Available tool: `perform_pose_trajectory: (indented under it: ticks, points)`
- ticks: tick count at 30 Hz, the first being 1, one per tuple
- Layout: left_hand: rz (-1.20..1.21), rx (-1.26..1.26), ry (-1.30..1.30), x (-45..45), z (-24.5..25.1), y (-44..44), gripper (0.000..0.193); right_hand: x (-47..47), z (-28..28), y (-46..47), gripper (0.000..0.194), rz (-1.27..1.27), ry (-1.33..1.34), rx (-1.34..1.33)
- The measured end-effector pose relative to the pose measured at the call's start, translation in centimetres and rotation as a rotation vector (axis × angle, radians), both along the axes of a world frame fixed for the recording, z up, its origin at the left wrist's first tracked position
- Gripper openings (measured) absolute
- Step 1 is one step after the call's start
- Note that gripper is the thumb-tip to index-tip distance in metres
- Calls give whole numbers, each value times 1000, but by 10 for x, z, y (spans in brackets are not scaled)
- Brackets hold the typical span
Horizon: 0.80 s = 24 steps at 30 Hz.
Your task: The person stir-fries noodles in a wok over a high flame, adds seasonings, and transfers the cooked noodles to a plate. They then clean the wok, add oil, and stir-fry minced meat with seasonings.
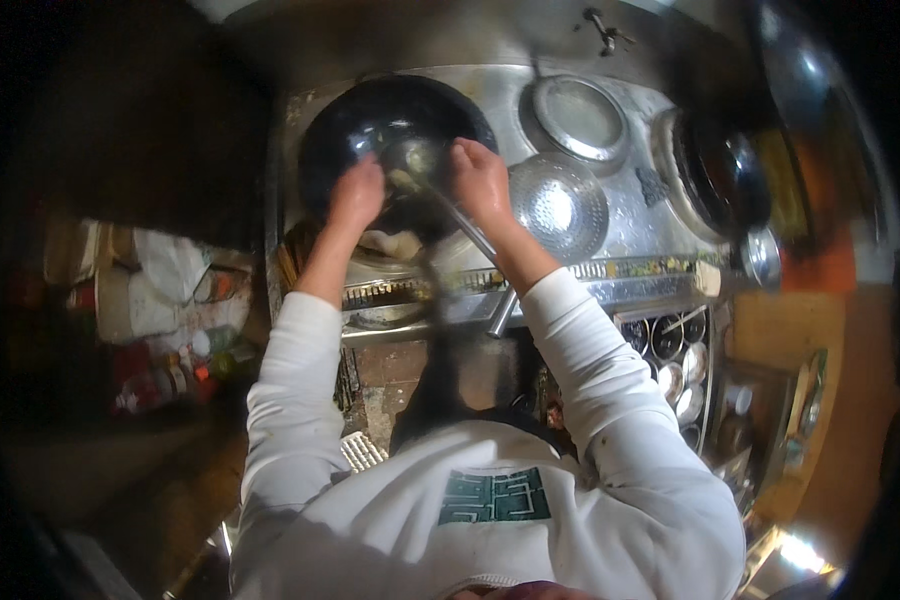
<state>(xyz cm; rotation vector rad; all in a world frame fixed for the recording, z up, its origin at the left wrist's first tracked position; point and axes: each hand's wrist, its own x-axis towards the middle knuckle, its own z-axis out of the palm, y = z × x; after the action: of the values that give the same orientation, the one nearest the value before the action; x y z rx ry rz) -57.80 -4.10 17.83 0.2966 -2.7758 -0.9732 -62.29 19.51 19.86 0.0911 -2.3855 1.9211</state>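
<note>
A large dark wok (345, 127) sits on the steel stove top. Over its left part is my left hand (358, 193), with fingers curled; the blur hides whether it holds anything. My right hand (481, 178) is curled above the wok's right side. A metal ladle (418, 157) lies with its bowl in the wok between both hands, and its long handle slants down to the right, passing beneath my right hand and forearm. Whether my fingers grip it cannot be told. Pale food bits (401, 178) show near the ladle's bowl. A pale cloth (394, 244) lies at the wok's near edge.
A perforated steel strainer (559, 206) lies right of the wok, below a round lidded pot or pan (581, 120). Another dark wok (724, 180) stands farther right. A slotted drain channel (630, 268) with food scraps crosses the front. Several seasoning containers (667, 337) stand at the lower right.
</note>
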Motion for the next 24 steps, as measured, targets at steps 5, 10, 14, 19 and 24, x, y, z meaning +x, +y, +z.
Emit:
perform_pose_trajectory:
  ticks: [5, 10, 14, 19, 24]
  points:
    - [-298, -399, 58, 14, 27, -26, 54, 64, 52, 76, 47, 105, 265, 395]
    - [-90, -417, -185, 72, 44, -53, 58, 217, 87, 229, 44, -165, 168, 289]
    - [-56, -610, 107, 145, 10, -42, 75, 387, 122, 434, 33, -673, 90, 223]
    - [-344, -430, -60, 237, -42, 91, 70, 602, 142, 670, 26, -1671, -45, 459]
    - [-579, -356, -423, 280, -45, 242, 68, 707, 113, 802, 23, -1383, -426, 771]
